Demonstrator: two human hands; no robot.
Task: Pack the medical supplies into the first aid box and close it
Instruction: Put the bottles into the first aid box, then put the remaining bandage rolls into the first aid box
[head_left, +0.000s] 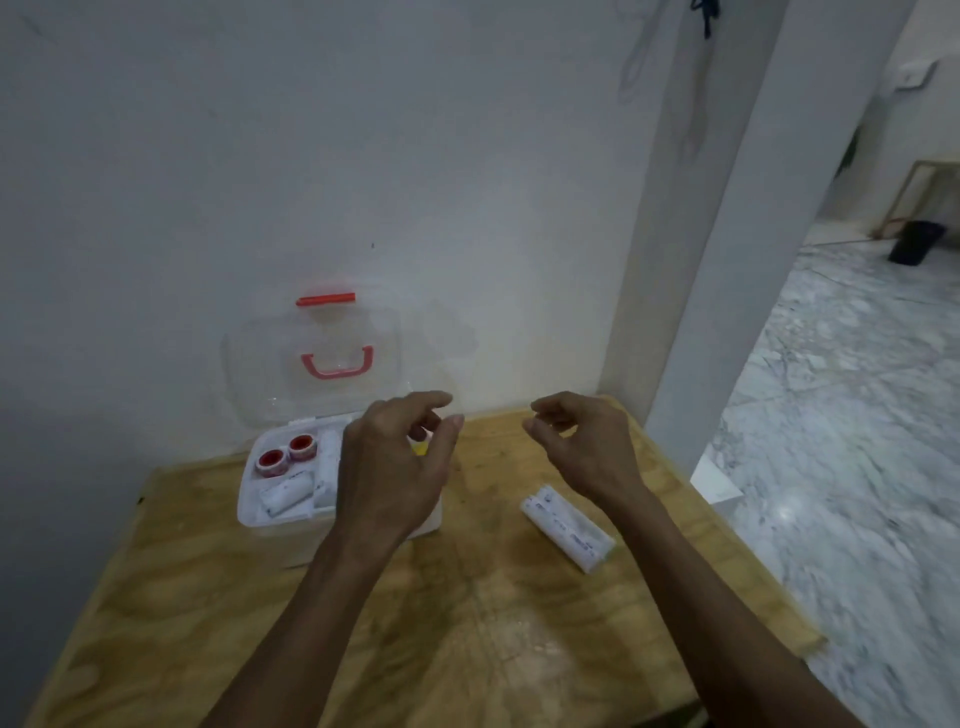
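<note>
The white first aid box (249, 512) stands open on the wooden table, its clear lid (311, 358) with a red handle and red latch leaning back against the wall. Inside lie two red-cored tape rolls (287, 453) and white bandage rolls (288, 493). My left hand (395, 467) hovers over the box's right part, fingers curled and apart, holding nothing; a small yellow item (420, 448) shows just beneath it. My right hand (582, 447) hangs above the table, fingers loosely curled, empty. Two wrapped white bandage rolls (569, 527) lie on the table under my right wrist.
The table (467, 649) stands in a corner, with a white wall behind it and a white pillar (727, 260) at the right. Its right edge drops to a marble floor (857, 441). A dark bin (917, 241) stands far off.
</note>
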